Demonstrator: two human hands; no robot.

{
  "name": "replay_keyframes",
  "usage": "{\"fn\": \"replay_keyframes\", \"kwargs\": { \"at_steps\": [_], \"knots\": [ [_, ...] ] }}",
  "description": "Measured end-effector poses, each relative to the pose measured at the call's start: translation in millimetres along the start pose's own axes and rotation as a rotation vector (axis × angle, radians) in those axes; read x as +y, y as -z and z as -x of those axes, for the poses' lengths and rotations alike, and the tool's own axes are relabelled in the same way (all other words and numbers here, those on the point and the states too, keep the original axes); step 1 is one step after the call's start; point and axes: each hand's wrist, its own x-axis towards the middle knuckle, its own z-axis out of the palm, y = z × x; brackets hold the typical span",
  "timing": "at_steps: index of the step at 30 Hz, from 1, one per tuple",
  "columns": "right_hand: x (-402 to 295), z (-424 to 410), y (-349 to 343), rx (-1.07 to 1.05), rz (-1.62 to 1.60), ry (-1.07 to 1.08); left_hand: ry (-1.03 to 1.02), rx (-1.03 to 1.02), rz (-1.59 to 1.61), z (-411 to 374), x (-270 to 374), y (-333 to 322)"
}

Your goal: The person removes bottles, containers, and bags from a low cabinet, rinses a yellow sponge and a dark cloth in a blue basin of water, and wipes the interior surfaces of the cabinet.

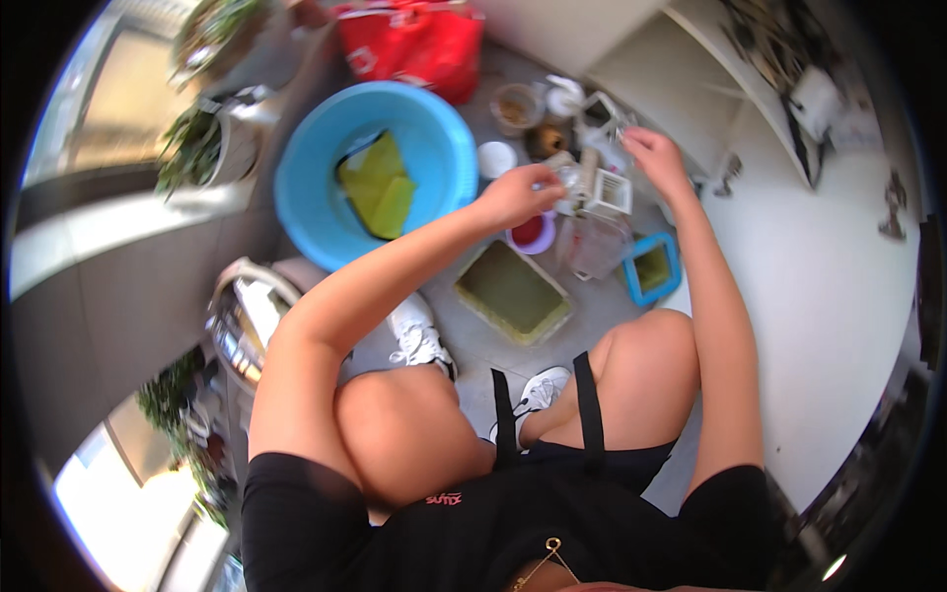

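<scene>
My left hand point(521, 196) reaches over the clutter on the floor, its fingertips at a small clear plastic piece point(570, 177); blur hides whether they grip it. Farther right, my right hand point(655, 154) has thumb and finger close together beside a thin, shiny item point(623, 127), and its grip is unclear too. Between and below the hands are a white plastic basket point(612, 192) and a clear plastic container point(594, 244). A purple bowl with a red inside point(529, 233) lies just under my left hand. Nearby stands a white round lid point(496, 160).
A large blue basin point(303, 200) holds yellow-green sheets point(377, 181). Before my feet sits a tray of murky water point(514, 285), with a blue-rimmed container point(651, 270) to its right. A red bag point(414, 44) stands behind; a white cabinet door point(806, 296) hangs open at right.
</scene>
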Motion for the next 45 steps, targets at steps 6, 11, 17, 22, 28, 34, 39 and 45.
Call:
{"fn": "replay_keyframes", "kwargs": {
  "at_steps": [6,11,17,22,28,34,39,45],
  "knots": [
    [-138.0,63.0,-48.8,-0.437,-0.596,0.043,-0.273,0.205,0.194,44.4,19.7,61.2],
    [-220.3,74.6,-108.7,-0.561,-0.792,0.253,-0.302,0.612,0.046,139.7,36.0,126.2],
    [-328.0,130.5,-196.8,-0.738,-0.858,0.553,-0.433,0.986,0.042,281.3,44.1,174.5],
    [-360.9,176.1,-242.0,-0.857,-0.897,0.669,-0.448,1.496,-0.042,406.0,38.0,164.3],
    [-313.6,156.5,-230.4,-0.812,-0.746,0.462,0.165,1.862,-0.562,489.1,-79.2,149.0],
    [-226.4,112.2,-187.2,-0.613,-0.597,0.232,0.679,1.151,-0.711,459.3,-128.1,144.4],
    [-173.5,88.4,-146.7,-0.45,-0.629,0.144,0.482,0.895,-0.715,442.8,-86.3,157.2],
    [-168.0,85.6,-160.6,-0.459,-0.61,0.102,0.588,0.952,-1.049,488.6,-13.5,162.1]
  ]
}}
